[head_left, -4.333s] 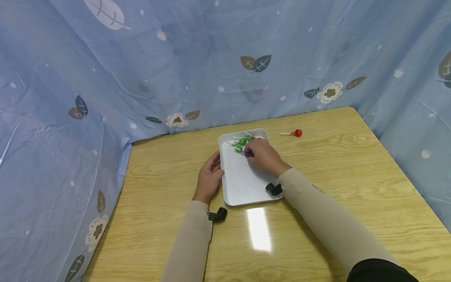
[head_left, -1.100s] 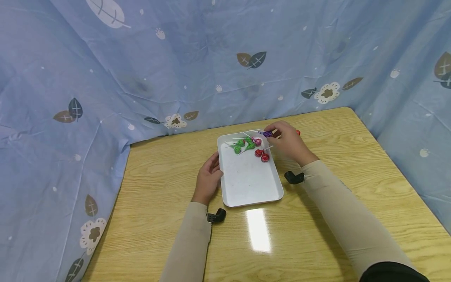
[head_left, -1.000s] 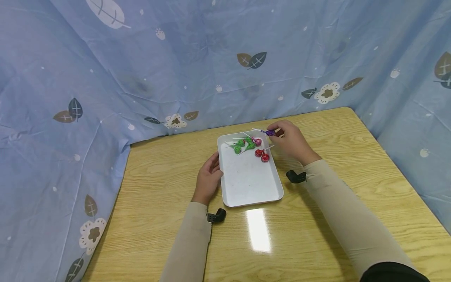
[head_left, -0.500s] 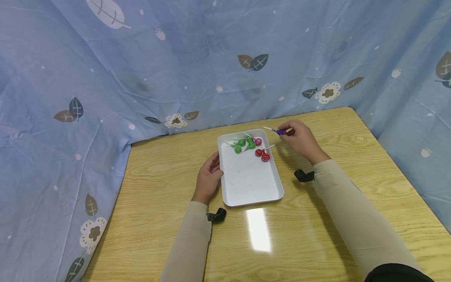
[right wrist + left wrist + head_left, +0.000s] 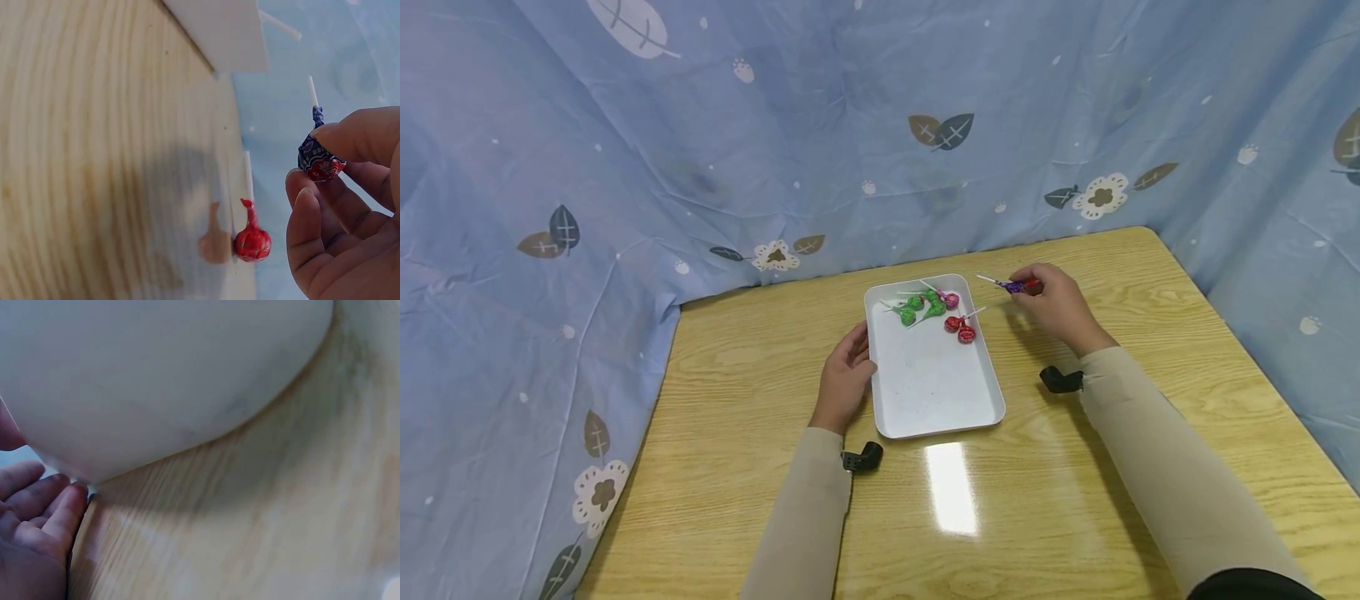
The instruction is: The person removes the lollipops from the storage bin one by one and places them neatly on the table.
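Note:
My right hand pinches a purple-wrapped lollipop between thumb and fingers, its white stick pointing left, to the right of the tray. In the right wrist view this lollipop shows a dark wrapper with a red patch. Below it in that view, a red lollipop lies on the table; the head view shows only a bit of it behind my fingers. My left hand holds the left side of the white tray, thumb at the rim and fingers along the outer wall.
In the tray's far part lie several green lollipops, a pink one and two red ones, one stick reaching over the right rim. The wooden table meets a blue patterned curtain at its back and sides.
My right hand has taken the purple lollipop from the tray and carried it right, past the rim, to above the red lollipop on the table. My left hand has stayed at the tray.

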`<act>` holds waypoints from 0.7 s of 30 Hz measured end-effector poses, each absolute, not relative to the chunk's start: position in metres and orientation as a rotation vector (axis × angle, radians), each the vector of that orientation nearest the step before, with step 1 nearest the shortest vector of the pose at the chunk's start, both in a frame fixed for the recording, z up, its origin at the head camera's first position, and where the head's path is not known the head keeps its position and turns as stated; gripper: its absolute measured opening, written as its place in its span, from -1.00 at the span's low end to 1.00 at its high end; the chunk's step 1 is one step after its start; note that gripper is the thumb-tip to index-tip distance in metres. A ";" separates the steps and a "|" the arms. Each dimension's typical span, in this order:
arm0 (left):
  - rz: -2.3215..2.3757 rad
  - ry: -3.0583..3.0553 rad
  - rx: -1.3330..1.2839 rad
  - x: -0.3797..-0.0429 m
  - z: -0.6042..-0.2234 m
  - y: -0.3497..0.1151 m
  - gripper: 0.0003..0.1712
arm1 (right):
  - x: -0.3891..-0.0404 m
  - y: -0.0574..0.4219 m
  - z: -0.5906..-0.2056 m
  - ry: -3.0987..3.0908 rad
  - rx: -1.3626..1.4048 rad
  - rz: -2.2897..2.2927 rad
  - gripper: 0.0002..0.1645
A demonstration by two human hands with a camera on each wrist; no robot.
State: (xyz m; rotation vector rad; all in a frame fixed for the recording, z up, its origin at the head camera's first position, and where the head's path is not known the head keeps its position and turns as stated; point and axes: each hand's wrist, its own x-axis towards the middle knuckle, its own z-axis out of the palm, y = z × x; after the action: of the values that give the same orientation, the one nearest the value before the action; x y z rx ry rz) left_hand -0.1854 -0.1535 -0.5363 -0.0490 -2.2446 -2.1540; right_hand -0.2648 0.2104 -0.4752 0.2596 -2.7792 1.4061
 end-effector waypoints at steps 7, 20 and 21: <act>-2.151 -2.249 -0.045 -0.186 -0.537 -0.153 -0.17 | -0.263 0.215 -0.481 -2.797 0.259 1.364 -0.69; -2.165 -2.240 -0.049 -0.187 -0.538 -0.153 -0.16 | -0.262 0.230 -0.492 -2.811 0.211 1.322 -0.68; -2.168 -2.238 -0.051 -0.187 -0.538 -0.153 -0.16 | -0.262 0.231 -0.493 -2.814 0.208 1.321 -0.68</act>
State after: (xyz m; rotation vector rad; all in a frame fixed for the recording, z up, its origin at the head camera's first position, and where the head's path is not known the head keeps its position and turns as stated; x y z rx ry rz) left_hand -0.1866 -0.1528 -0.5383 -0.0510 -2.2376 -2.1680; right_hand -0.2619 0.2310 -0.4926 0.2078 -2.8139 1.3214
